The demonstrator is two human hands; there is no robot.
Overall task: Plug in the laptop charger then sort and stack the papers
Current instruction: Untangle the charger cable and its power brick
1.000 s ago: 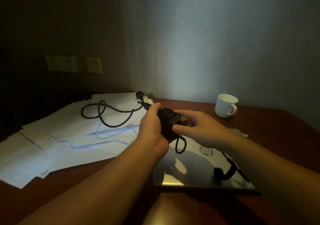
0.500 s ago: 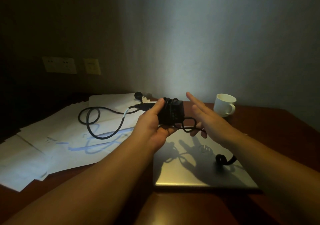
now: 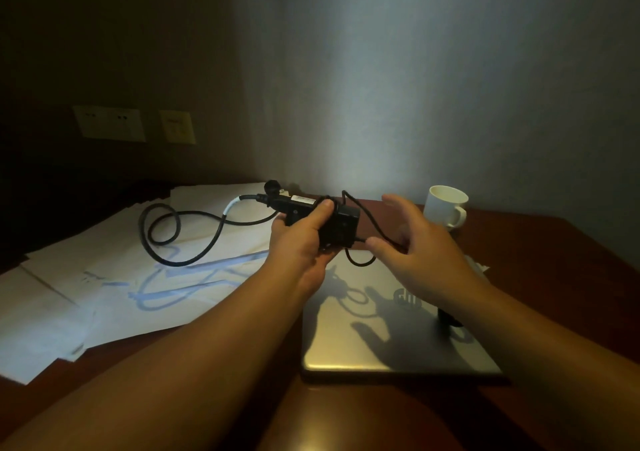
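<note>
Fingers of the left hand [image 3: 300, 242] curl round the black charger brick [image 3: 332, 223], held above the closed laptop [image 3: 388, 339]. Right hand [image 3: 420, 253] pinches the thin cord [image 3: 372, 223] — other fingers spread. Thick cable [image 3: 194, 239] loops over the scattered papers [image 3: 104, 277]; wall sockets [image 3: 109, 123] sit beyond — unused.

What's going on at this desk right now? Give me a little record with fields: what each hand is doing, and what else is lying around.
left hand: left hand grips the black charger brick above the desk
right hand: right hand pinches the thin cord looped off the brick
thick cable: thick cable trails in loops over the papers
laptop: laptop lies closed under the hands
mug: white mug stands at the back right
wall: sockets at the left, nothing plugged in
</note>
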